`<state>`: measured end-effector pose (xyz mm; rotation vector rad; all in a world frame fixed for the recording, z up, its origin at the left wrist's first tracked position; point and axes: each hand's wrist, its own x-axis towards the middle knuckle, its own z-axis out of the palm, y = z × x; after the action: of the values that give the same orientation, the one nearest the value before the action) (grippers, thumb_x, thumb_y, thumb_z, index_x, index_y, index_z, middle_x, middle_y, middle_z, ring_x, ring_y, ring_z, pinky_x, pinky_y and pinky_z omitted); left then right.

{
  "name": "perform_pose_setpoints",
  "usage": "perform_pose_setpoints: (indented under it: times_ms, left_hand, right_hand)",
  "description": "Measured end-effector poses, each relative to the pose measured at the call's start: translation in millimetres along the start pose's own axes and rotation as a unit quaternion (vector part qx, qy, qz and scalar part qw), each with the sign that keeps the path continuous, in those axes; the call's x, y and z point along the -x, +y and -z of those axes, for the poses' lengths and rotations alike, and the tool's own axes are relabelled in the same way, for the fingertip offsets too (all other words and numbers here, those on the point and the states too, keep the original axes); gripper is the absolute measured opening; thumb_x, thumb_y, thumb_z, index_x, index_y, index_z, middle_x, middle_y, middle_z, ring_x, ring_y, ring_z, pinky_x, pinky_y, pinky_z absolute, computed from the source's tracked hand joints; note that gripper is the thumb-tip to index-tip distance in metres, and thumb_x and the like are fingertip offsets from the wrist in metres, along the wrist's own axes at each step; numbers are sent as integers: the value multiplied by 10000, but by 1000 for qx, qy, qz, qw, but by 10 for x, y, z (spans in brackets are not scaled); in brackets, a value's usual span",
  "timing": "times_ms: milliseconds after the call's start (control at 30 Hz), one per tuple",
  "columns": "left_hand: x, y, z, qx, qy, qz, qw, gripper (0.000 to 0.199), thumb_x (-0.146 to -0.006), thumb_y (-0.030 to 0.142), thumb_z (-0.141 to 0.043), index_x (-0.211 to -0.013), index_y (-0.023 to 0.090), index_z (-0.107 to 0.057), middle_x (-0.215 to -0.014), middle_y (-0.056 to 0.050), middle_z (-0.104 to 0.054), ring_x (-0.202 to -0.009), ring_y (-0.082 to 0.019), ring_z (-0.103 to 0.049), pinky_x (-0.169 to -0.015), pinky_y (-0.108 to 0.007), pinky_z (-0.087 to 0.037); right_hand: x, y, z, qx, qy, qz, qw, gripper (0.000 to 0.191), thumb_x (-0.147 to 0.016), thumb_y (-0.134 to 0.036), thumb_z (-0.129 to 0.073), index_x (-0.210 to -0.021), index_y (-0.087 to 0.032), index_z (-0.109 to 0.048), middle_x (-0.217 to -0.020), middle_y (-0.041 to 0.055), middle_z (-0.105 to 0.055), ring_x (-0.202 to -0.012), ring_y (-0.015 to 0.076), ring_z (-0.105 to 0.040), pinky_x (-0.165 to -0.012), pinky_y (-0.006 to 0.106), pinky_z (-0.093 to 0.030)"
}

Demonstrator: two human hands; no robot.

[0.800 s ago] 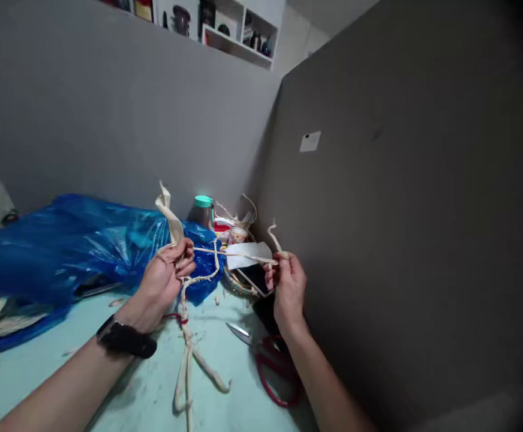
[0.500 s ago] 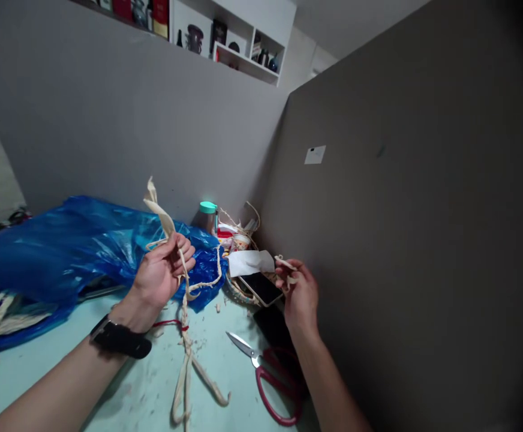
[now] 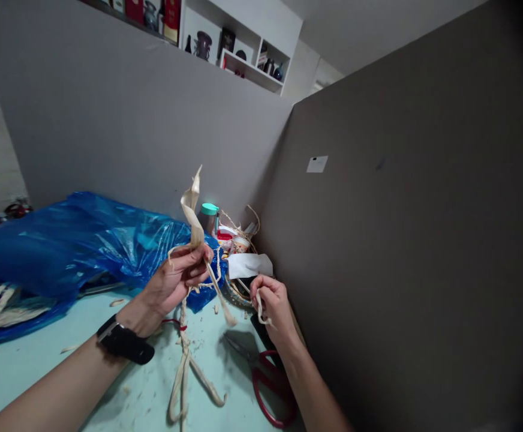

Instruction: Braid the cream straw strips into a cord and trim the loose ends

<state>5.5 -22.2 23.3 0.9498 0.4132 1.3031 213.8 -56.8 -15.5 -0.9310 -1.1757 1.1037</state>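
My left hand [image 3: 178, 282] is closed, pinching a pale dried husk strip [image 3: 191, 207]; its broad curled end stands up above the fingers and a narrow tail hangs down to the right. My right hand [image 3: 274, 303] is closed on a thin, twisted husk piece [image 3: 260, 309], its end dangling below the fingers. Beneath my left hand a braided husk cord [image 3: 184, 354] lies on the table, bound with a red tie [image 3: 183, 328], its loose strands spreading toward me. Part of the cord is hidden behind the left hand. Scissors with red handles [image 3: 256, 384] lie beside my right forearm.
A blue plastic sheet [image 3: 86, 234] covers the table's left and back, with more husk strips [image 3: 7, 312] on it. Behind my hands stand a green-lidded bottle [image 3: 209, 217] and a basket [image 3: 234, 295] with white paper [image 3: 250, 265]. A grey partition [image 3: 378, 240] rises close on the right.
My left hand has moved right and slightly down with the upright husk strip, whose narrow tail now hangs to the right. My right hand has come lower and left, closer to the left hand.
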Motion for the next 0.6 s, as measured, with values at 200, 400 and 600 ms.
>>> perform_pose_setpoints:
  times_ms: [200,400,600]
  left_hand:
    - [13,-55,-48,-30,8,25,999,271,-638,296,-909,-695,108,-722,-621,16,-572,-432,-15,-357,-364,-133,-267]
    - [22,-135,-69,-64,-4,36,997,264,-648,274,-891,-813,138,-738,-632,38,-559,-446,-22,-355,-382,-142,-234]
    - [16,-162,-52,-83,-29,60,994,257,-673,256,-868,-863,159,-725,-680,33,-563,-481,-33,-372,-402,-150,-192]
  right_hand:
    - [87,-89,-62,52,-68,-25,996,416,-845,-543,-558,-647,-178,-525,-530,-75,-325,-485,67,-180,-456,219,-132]
    - [123,-236,-15,164,-210,-83,960,498,-816,-592,-675,-626,-132,-659,-468,-57,-426,-452,54,-282,-453,213,-191]
    - [1057,-782,471,319,-307,-117,889,367,-830,-518,-736,-803,-159,-806,-761,71,-724,-691,153,-647,-648,228,-476]
